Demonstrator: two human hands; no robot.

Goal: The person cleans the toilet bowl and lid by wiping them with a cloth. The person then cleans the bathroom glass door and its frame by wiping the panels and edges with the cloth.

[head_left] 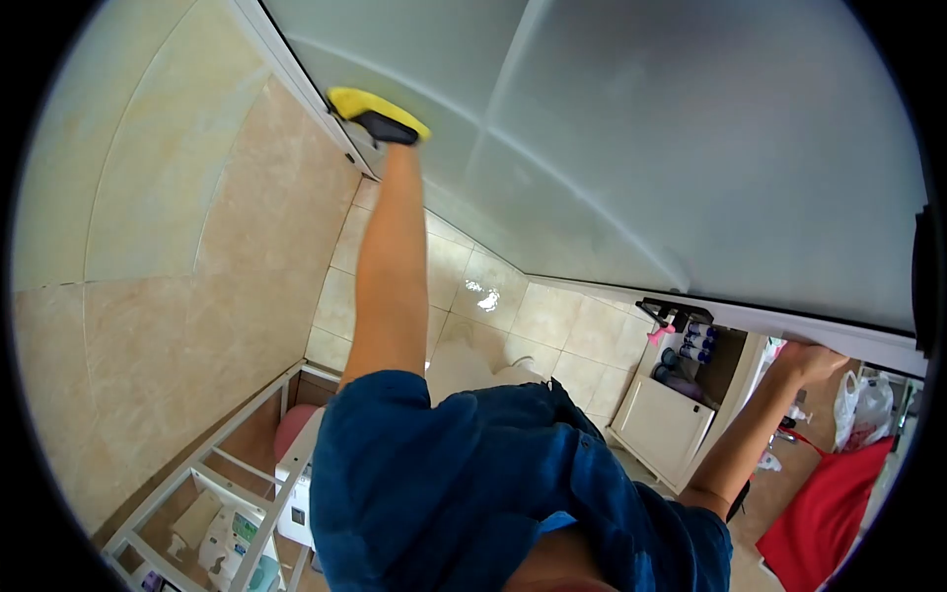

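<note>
1. Wiper (367,102), yellow and black: at the end of my left arm, on or just before the frosted panel (691,148), near its left edge; contact I cannot tell. Long axis slants, upper left to lower right, across the line of my forearm.
2. Left hand (398,148): nearer one, closed on the wiper by the look of it; fingers hidden.
3. Right hand (813,362): well apart, at the panel's frame (750,323); how far the fingers close I cannot tell.
4. Cabinet (663,419): upper shelf open, holding blue-and-white cans (698,343) and dark items; lower door shut.
5. Rack (204,455), lower left: packs (229,533) inside.
6. Plastic bag (870,409), far right: contents unclear; red cloth (829,503) beside it.
</note>
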